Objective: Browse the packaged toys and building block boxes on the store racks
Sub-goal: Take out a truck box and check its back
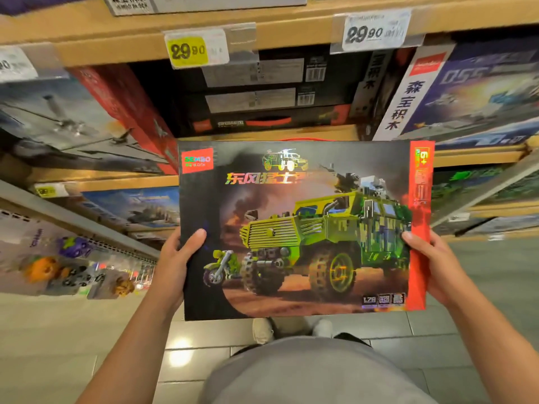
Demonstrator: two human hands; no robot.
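warm light, floor glare, blurred warped edges

A large flat building block box is held face-up in front of the racks, its dark cover printed with a green camouflage armoured truck, a small motorcycle and a red strip down its right edge. On the wooden shelf behind it, black boxes lie stacked flat, with a red-edged box leaning at the left and a blue warship box at the right.
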